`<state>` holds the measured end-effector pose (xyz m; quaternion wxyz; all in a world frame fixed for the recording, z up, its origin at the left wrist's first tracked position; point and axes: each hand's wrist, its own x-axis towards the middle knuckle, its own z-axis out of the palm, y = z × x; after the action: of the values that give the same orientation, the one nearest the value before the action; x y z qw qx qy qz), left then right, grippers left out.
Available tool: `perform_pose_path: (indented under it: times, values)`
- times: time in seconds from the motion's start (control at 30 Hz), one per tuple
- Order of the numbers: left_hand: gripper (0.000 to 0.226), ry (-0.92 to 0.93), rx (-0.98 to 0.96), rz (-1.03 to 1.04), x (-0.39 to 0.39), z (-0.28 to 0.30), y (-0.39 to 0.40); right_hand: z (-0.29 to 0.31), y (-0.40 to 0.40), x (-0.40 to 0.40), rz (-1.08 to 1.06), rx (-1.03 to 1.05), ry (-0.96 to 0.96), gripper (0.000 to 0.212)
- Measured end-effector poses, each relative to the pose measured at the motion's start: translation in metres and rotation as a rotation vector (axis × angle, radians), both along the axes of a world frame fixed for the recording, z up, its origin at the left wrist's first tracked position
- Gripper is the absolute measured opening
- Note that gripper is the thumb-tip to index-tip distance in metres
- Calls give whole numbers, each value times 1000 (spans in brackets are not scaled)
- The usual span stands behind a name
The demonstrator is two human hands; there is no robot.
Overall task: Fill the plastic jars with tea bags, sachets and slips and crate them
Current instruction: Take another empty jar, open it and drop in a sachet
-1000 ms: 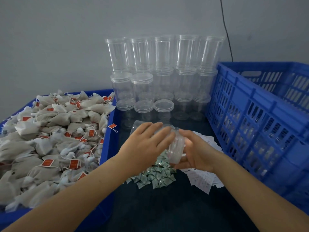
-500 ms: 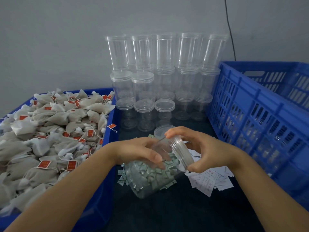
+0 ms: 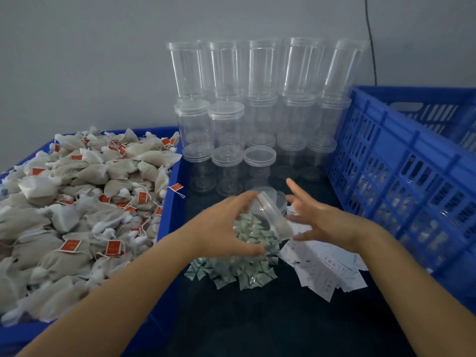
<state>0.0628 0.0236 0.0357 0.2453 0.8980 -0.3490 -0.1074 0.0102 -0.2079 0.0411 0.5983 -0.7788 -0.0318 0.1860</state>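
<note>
The only writing in view sits on the small red tags of the tea bags (image 3: pixel 77 202) and on the white paper slips (image 3: pixel 332 276), and in both cases the print is too small and blurred to read; the slips carry faint reddish marks. The tea bags are soft, crumpled pouches of beige-white mesh with white strings, heaped high in a blue plastic bin (image 3: pixel 168 202) on the left.

The left hand (image 3: pixel 221 228) grips a clear plastic jar (image 3: pixel 260 222), its fingers and thumb curled round the jar's body. The jar is tilted, with its threaded mouth pointing up and to the right, above the dark table (image 3: pixel 257 325). Through its wall the green-and-white sachets show. The right hand (image 3: pixel 324 222) is just beside the jar's mouth, its fingers spread and fairly straight, holding nothing; whether a fingertip touches the rim cannot be told.

Below the jar lies a loose pile of sachets (image 3: pixel 239 274), small, flat, crinkled foil-like packets. The slips fan out in an untidy stack just to the right of them, under the right hand.

Behind the hands, against the grey wall, stand stacked empty jars (image 3: pixel 260 99), tall transparent cylinders with ribbed screw necks, some closed with flat round clear lids. A loose clear lid (image 3: pixel 270 193) lies on the table just behind the held jar. On the right stands a blue plastic crate (image 3: pixel 401 163) with slotted lattice walls. A thin black cable (image 3: pixel 371 42) hangs down the wall behind it.
</note>
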Motion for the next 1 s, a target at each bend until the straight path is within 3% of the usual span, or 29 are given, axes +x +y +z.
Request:
perform_pose_path:
  times: [0.07,0.1,0.17,0.23,0.33,0.47,0.6,0.67,0.73,0.87,1.0]
  values:
    - [100,-578,245,-51,-2,-10,-3,-10,3,5,-154,27,147,111]
    - [99,-736,311,-81,-4,-11,-6,-16,6,6,-158,15,189,113]
    - [98,-900,313,-116,-6,-11,-10,-25,14,8,-136,9,209,107]
    - [97,-937,252,-126,-8,-9,-14,-32,18,9,-163,48,145,96]
    - [102,-726,197,-99,-8,-11,-15,-36,14,9,-143,5,-19,79]
    - [98,-73,-80,23,-1,-9,0,-31,-11,15,-192,151,-222,49]
    - [97,23,-261,53,2,-9,-3,-27,-34,27,-464,383,-305,40]
    - [98,56,-355,74,3,-8,-9,-31,-38,36,-548,396,-339,49]
    - [101,69,-411,123,4,-8,-11,-37,-41,50,-582,336,-355,63]
    - [101,140,-512,220,10,-11,-5,-53,-45,88,-721,151,-369,55]
    - [98,159,-620,246,19,-16,-4,-76,-50,125,-856,-100,-268,61]
